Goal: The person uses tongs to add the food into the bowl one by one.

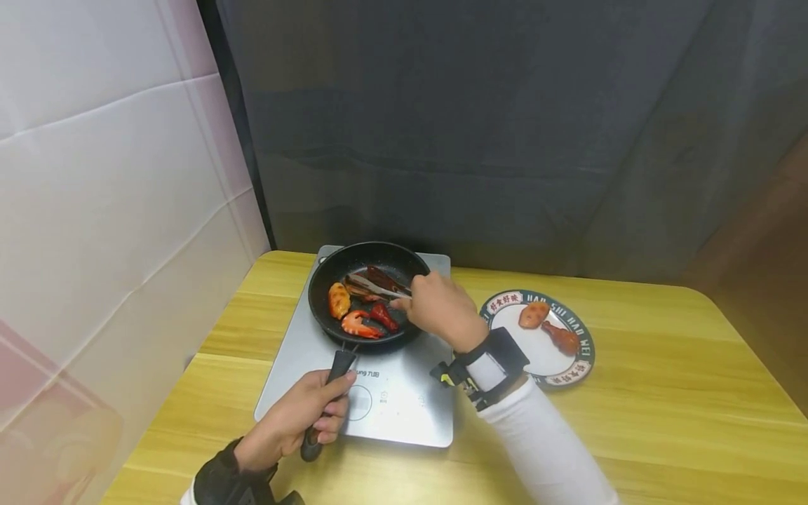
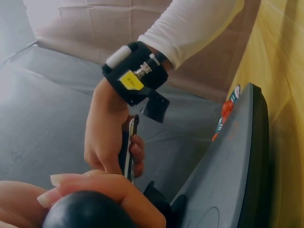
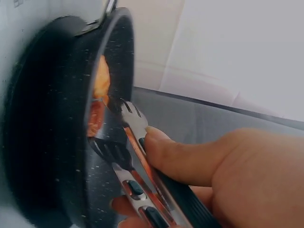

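Note:
My left hand grips the black handle of a frying pan, fingers wrapped round it. The pan sits on a silver induction cooker. Over the pan, my right hand holds metal tongs with dark grips and fork-like tips. The tongs' tips are apart and reach inside the pan, by the food. In the pan lie a browned yellow piece, an orange shrimp, a dark red piece and dark brown food partly hidden by the tongs.
To the right, an oval plate with a lettered dark rim bears a drumstick and a browned piece. All stand on a wooden table. A dark curtain hangs behind, and a pale one at the left.

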### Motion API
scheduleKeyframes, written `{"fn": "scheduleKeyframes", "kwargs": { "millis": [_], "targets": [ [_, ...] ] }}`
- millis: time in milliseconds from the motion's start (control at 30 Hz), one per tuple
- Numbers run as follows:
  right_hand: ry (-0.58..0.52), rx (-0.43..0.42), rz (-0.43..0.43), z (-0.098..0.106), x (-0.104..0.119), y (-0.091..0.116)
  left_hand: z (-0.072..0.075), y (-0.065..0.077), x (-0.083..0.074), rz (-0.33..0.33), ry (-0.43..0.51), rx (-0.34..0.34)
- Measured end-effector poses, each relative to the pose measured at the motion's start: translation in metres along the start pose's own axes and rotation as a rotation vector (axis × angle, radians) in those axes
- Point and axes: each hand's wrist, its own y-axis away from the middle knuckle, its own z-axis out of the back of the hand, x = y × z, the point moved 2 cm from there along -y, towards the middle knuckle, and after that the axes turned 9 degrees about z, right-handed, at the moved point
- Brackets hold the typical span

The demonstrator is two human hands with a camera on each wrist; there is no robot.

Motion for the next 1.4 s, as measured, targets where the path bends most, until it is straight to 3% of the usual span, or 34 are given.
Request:
{"fn": "scheduleKeyframes", "kwargs": {
  "millis": [367, 800, 1133, 1400],
  "targets": [
    [-0.03, -0.036, -0.019, 0.02, -0.011, 0.026, 0.001, 0.0, 0.0, 0.016, 0.002, -0.001],
    [-0.164, -0.141, -0.016, 0.014, -0.043, 0.065, 0.001, 0.001, 0.0, 0.012, 0.009, 0.005],
    [-0.124, -0.284, -0.012, 0.004, -0.068, 0.088, 0.001, 0.0, 0.001, 0.015, 0.011, 0.0],
    [-0.084, -0.296, -0.05, 0.013, -0.096, 0.106, 0.001, 0.0, 0.0, 0.011, -0.005, 0.0]
  ]
}}
